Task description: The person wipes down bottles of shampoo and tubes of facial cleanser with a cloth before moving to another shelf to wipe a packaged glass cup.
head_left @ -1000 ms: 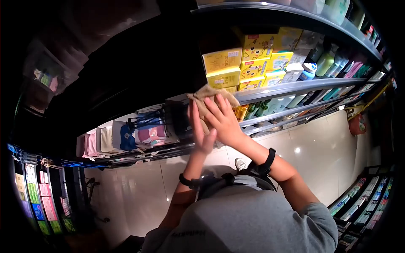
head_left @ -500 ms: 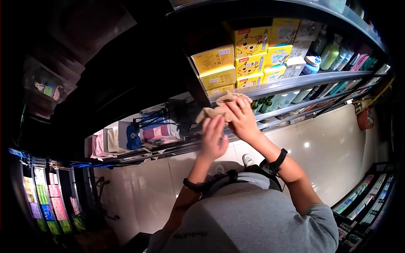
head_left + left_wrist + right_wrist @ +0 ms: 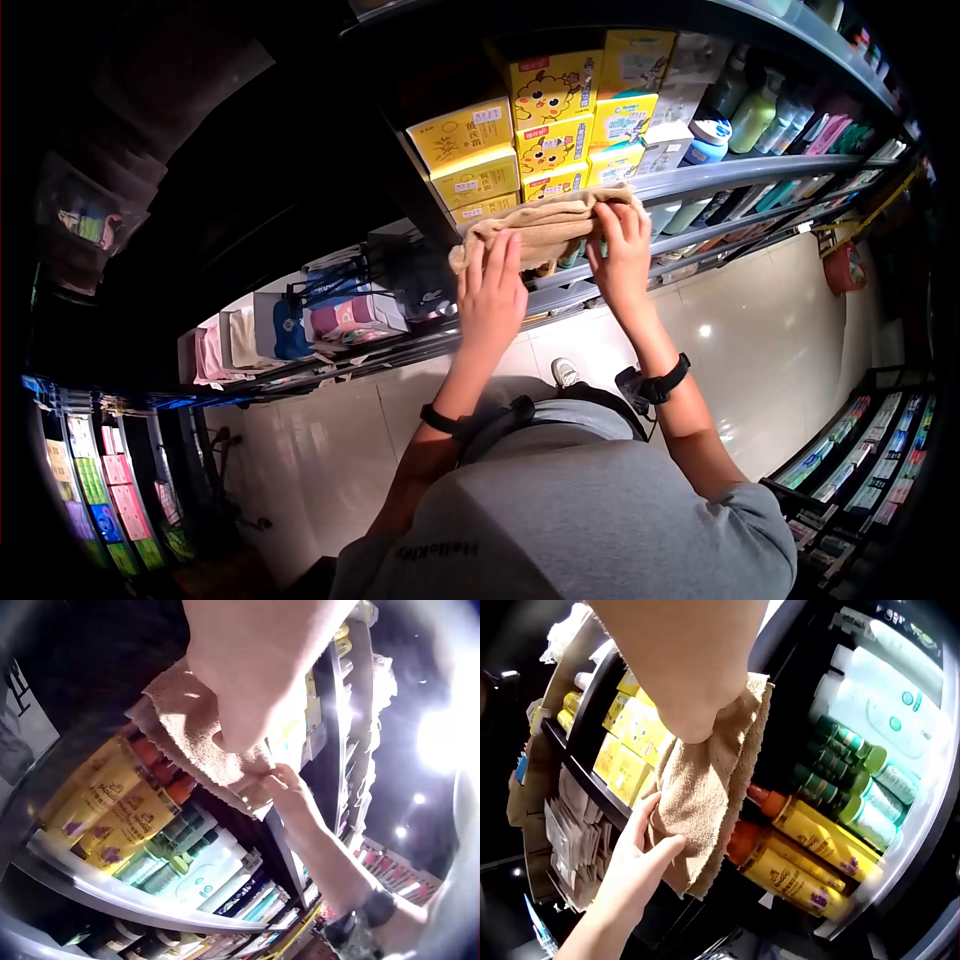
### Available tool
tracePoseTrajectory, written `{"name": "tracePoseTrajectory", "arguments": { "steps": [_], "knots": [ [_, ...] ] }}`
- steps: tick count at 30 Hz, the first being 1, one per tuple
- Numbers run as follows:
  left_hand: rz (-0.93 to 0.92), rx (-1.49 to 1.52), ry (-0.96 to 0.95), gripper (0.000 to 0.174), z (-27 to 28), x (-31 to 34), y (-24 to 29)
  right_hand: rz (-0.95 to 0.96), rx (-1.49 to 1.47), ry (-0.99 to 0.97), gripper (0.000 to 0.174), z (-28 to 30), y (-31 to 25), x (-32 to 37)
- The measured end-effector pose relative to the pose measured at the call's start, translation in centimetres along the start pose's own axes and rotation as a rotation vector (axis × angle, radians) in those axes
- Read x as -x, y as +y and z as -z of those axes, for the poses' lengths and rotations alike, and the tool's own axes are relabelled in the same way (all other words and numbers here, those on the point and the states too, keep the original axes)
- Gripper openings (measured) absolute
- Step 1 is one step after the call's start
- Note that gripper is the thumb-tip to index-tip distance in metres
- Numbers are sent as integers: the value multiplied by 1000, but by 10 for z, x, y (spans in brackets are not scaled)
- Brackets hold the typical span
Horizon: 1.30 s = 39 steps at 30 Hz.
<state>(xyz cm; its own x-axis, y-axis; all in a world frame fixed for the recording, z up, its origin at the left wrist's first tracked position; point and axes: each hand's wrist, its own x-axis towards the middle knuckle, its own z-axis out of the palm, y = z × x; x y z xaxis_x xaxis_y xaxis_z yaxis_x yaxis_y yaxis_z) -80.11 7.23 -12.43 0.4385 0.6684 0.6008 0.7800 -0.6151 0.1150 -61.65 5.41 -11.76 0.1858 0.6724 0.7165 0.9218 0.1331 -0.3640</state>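
A tan cloth (image 3: 545, 228) is stretched between both hands along the shelf's front edge, below the yellow boxes (image 3: 552, 95). The left hand (image 3: 492, 300) pinches its left end, and the right hand (image 3: 622, 255) grips its right end. From the left wrist, the cloth (image 3: 195, 731) hangs folded in layers, with the right hand (image 3: 294, 799) pinching its far corner. In the right wrist view the left hand (image 3: 634, 866) has thumb and fingers on the cloth (image 3: 697, 802), beside yellow bottles with orange caps (image 3: 802, 862).
Bottles and a blue-lidded jar (image 3: 708, 142) stand along the shelf to the right. Bins of folded fabric goods (image 3: 340, 318) sit lower left. A rail (image 3: 700, 182) borders the shelf. Racks of packages flank the tiled floor (image 3: 720, 330), and a red basket (image 3: 845, 268) lies far right.
The cloth, bunched up earlier, is now spread out lengthwise. The hands have moved apart, the left one now holding its left end. The view has shifted slightly, bringing the shelf further left.
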Motion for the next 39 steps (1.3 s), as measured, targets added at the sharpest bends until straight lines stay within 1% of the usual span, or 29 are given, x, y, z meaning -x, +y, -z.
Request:
{"name": "tracePoseTrajectory", "arguments": {
  "steps": [1,3,4,5,6,8,9,12,14,17,18,20,22,23,24,26,28,30,32,33,34,36,37,38,39],
  "knots": [
    [30,80,-7,55,4,2,-2,43,-3,9,41,-6,-5,0],
    [36,110,5,54,10,3,-3,122,-12,28,42,-17,-21,2],
    [48,134,23,53,11,4,-3,116,-78,-30,43,-22,-32,6],
    [49,131,25,45,11,5,-2,198,-48,-23,44,-27,-45,6],
    [44,131,23,45,7,7,-5,228,-78,3,43,-36,-55,10],
    [22,224,105,46,-2,11,-19,198,-172,-7,40,-41,-74,9],
    [-9,263,173,40,0,9,-22,193,-173,-2,40,-42,-76,8],
    [-68,329,207,36,1,10,-38,209,-228,-23,38,-43,-79,5],
    [-81,332,247,32,-1,12,-38,264,-276,-16,35,-40,-77,3],
    [49,388,242,26,-10,23,-35,290,-251,-16,32,-36,-76,3],
    [83,433,193,24,-14,28,-35,304,-232,-29,31,-36,-75,3],
    [129,501,194,23,-25,36,-34,297,-258,-26,29,-36,-75,4],
    [-11,519,256,23,-11,32,-33,260,-289,-185,28,-31,-74,11],
    [-59,506,274,25,0,28,-33,211,-470,-265,27,-29,-69,11],
    [-110,462,286,28,9,25,-36,178,-620,-245,26,-30,-62,12],
    [-175,352,368,30,27,21,-40,191,-597,-221,25,-6,-60,2],
    [-215,230,465,31,53,13,-36,103,-687,-269,26,23,-67,-4],
    [-191,166,581,33,79,3,-26,309,-585,-146,26,45,-75,-5],
    [-190,145,678,35,95,-4,-10,525,-590,-105,26,59,-85,1],
    [-258,153,613,30,109,-16,-2,554,-553,-132,27,65,-90,6],
    [-267,218,577,23,110,-21,6,582,-515,-158,29,70,-95,11],
    [-356,476,546,17,88,-14,0,484,-467,-133,27,61,-96,16],
    [-303,619,385,15,95,-17,7,430,-465,-220,24,61,-89,19],
    [-407,620,346,12,99,-19,7,300,-467,-293,23,66,-89,20],
    [-523,552,392,11,97,-19,9,276,-484,-279,24,65,-84,23]
  ]
}}
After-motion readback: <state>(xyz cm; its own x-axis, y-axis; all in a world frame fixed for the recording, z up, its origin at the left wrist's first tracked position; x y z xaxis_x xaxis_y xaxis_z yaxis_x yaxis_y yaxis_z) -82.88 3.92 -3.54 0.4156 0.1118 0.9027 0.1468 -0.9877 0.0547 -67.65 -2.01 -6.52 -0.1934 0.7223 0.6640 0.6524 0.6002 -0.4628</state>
